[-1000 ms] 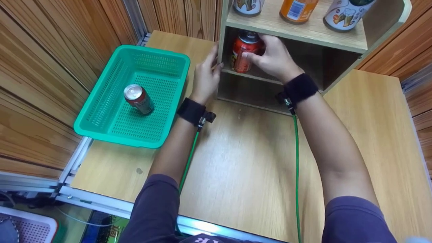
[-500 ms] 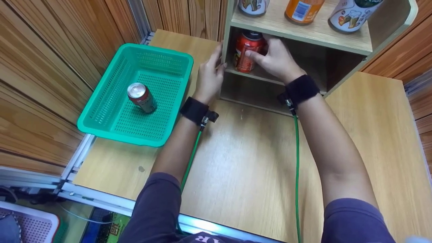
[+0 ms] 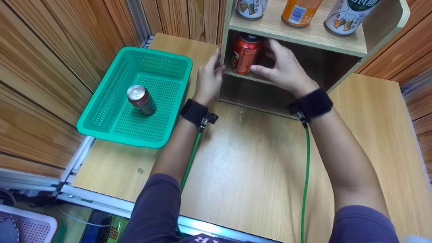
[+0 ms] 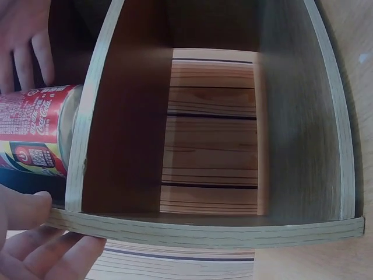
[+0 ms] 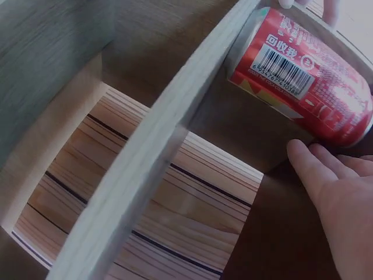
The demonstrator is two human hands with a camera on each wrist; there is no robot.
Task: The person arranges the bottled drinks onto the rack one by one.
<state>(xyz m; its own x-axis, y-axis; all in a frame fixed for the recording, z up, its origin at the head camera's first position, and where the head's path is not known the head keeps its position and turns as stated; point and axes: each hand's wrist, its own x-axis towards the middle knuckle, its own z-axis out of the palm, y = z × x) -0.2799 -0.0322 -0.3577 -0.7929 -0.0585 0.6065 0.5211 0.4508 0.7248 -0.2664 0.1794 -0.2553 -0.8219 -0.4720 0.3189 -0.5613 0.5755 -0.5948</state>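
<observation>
A red can (image 3: 244, 54) stands upright at the left end of the wooden shelf unit's (image 3: 287, 35) middle shelf. My right hand (image 3: 270, 59) is just right of it, fingers spread and relaxed, the thumb tip close to the can's base and gripping nothing. The right wrist view shows the can (image 5: 303, 81) and that hand (image 5: 332, 186) beside it. My left hand (image 3: 211, 67) rests flat against the unit's left side wall, its thumb on the front edge. In the left wrist view the can (image 4: 35, 131) sits behind the side board, with my left hand (image 4: 35, 245) below.
A green basket (image 3: 101, 114) at the left of the wooden table (image 3: 243, 168) holds one upright can (image 3: 140, 99). The top shelf carries a white can (image 3: 251, 6), an orange one (image 3: 298, 11) and another white one (image 3: 349, 15). Wood-panel walls close the left and back.
My right hand has let go of the red can and drawn back to the right with fingers opened. The can stays on the shelf. My left hand has not moved.
</observation>
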